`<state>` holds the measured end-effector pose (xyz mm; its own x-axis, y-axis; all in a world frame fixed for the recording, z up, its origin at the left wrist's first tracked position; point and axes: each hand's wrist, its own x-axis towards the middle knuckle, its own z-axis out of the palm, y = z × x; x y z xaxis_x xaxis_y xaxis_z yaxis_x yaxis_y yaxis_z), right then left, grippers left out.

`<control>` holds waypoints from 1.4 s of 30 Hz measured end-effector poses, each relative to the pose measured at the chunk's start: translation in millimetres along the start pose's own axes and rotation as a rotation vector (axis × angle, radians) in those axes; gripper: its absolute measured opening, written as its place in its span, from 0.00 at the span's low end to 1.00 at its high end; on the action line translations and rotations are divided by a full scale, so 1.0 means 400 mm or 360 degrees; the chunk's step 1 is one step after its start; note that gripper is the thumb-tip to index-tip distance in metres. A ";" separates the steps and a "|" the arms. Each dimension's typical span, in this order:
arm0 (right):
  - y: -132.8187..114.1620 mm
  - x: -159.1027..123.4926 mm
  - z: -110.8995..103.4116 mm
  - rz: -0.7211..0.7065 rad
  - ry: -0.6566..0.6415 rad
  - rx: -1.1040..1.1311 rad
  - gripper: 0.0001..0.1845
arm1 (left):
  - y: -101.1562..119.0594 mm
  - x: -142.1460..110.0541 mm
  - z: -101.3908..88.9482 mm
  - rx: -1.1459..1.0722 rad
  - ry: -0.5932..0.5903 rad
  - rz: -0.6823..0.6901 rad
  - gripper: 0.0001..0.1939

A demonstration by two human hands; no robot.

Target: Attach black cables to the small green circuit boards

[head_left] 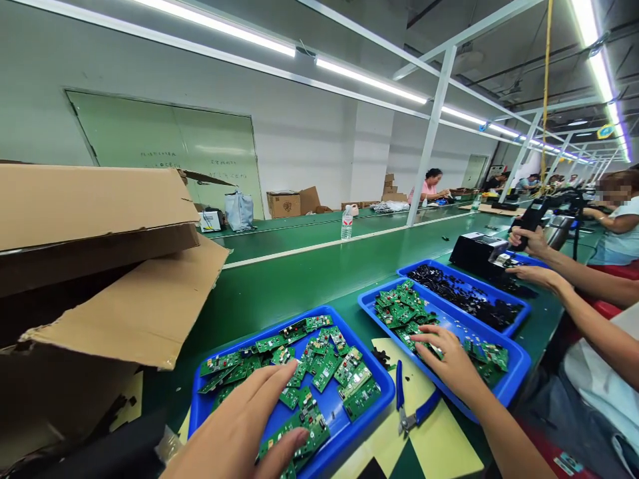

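Green boards in blue trays on a long green bench

The green bench runs toward the upper right under strip lights, with a cardboard box filling the left. My left hand, lower center, reaches over the near tray, fingers loosely open; its grip is unclear. My right hand, right of center, spreads above circuit boards in the middle tray, apparently holding none. Blue-handled cutters lie between these trays. Bare bench stretches beyond the near tray's far rim.
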<state>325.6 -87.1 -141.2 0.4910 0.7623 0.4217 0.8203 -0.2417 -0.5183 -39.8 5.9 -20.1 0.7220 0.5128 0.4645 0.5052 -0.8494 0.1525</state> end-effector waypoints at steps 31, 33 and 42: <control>-0.100 -0.033 0.122 -0.0090 -0.0145 -0.0567 0.11 | 0.019 0.003 -0.033 -0.0062 -0.0350 -0.0037 0.24; -0.098 -0.031 0.126 -0.0127 -0.0116 -0.0604 0.11 | 0.022 0.004 -0.037 -0.0064 -0.0370 -0.0061 0.25; -0.088 -0.030 0.140 -0.0210 -0.0076 -0.0821 0.10 | 0.068 0.013 -0.056 -0.0108 -0.0563 -0.0284 0.25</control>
<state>274.5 -54.2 -169.7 0.3698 0.8297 0.4182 0.9177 -0.3965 -0.0249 -33.0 -17.5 5.9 0.7500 0.6541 0.0982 0.6135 -0.7434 0.2662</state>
